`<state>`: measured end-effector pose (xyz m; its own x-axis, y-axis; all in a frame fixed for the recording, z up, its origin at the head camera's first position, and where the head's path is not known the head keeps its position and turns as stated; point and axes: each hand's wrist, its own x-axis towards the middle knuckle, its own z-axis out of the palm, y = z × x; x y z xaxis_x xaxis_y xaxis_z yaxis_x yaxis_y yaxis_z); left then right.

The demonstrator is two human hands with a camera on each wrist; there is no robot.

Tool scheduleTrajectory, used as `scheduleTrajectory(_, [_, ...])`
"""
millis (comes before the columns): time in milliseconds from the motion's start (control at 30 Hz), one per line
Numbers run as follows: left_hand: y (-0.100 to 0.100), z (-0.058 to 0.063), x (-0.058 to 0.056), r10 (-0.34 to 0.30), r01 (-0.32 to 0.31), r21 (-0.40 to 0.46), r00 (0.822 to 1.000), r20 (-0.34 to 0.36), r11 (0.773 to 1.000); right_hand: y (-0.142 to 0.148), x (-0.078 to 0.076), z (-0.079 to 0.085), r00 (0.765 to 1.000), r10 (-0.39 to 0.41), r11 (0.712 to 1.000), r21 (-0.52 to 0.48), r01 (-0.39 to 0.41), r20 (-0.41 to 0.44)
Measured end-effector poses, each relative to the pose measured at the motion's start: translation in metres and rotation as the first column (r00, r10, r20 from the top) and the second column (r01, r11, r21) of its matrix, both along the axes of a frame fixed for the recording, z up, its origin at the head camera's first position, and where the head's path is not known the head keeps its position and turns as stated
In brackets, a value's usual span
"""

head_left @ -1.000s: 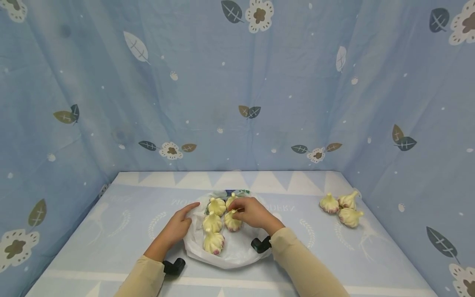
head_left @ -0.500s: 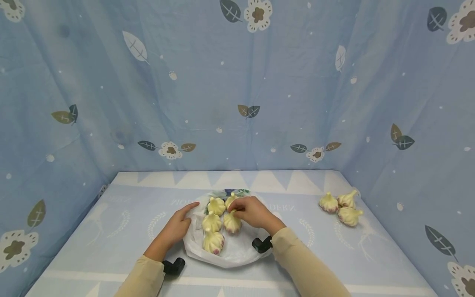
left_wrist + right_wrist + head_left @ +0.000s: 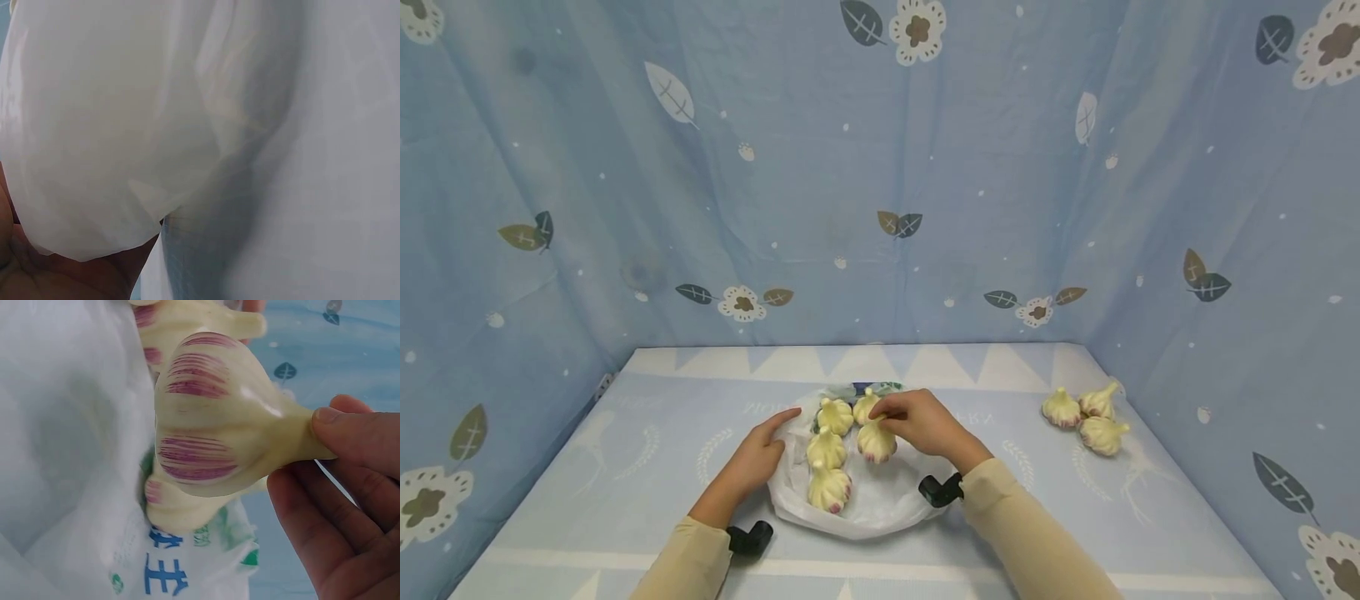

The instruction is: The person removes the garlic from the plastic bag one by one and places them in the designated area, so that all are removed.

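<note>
My right hand (image 3: 920, 421) pinches a garlic bulb (image 3: 877, 443) by its stem between thumb and fingers, over a white plastic bag (image 3: 887, 508). In the right wrist view the held bulb (image 3: 206, 419) is pale with purple streaks, and its stem lies under the thumb. Several other garlic bulbs (image 3: 831, 488) lie in the bag, most of them in a column on its left side. My left hand (image 3: 756, 457) lies at the bag's left edge, index finger straight and thumb apart from it. In the left wrist view, bag film (image 3: 94, 125) covers much of that hand.
Three more garlic bulbs (image 3: 1101, 435) sit together near the table's right edge. A pale blue patterned cloth covers the table (image 3: 625, 467). Blue printed curtains (image 3: 820, 167) enclose the back and both sides. Each wrist carries a black camera mount (image 3: 751, 537).
My right hand has drawn the pinched garlic bulb slightly up and to the right, tilting it. The left hand stays at the bag's edge. The head view has shifted a little.
</note>
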<state>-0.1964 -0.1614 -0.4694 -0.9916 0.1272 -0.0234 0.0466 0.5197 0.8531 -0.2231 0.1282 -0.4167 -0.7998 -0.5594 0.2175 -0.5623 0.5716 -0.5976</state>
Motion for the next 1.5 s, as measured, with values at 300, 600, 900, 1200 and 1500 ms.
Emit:
scheduleTrajectory(300, [0.0,-0.001,0.0,0.006,-0.006,-0.001,1.0,0.007,1.0,0.018,0.005,0.012,0.999,-0.028,0.998,-0.053,0.026,-0.038])
scheduleTrajectory(600, [0.001,0.001,-0.001,0.0,0.0,0.006,1.0,0.011,1.0,0.038,0.008,0.022,0.993,-0.109,0.99,-0.096,0.105,-0.034])
scheduleTrajectory(900, [-0.001,0.001,-0.003,-0.001,0.001,0.006,1.0,0.022,1.0,0.061,0.011,0.031,0.985,-0.171,0.978,-0.13,0.166,-0.026])
scheduleTrajectory(1200, [-0.002,0.003,-0.002,0.0,0.0,0.001,1.0,0.025,1.0,0.086,0.02,0.036,0.969,-0.245,0.961,-0.13,0.242,-0.007])
scheduleTrajectory(1500, [-0.003,0.002,-0.002,-0.007,0.007,0.005,1.0,0.029,1.0,0.113,0.025,0.032,0.95,-0.311,0.946,-0.103,0.306,-0.035])
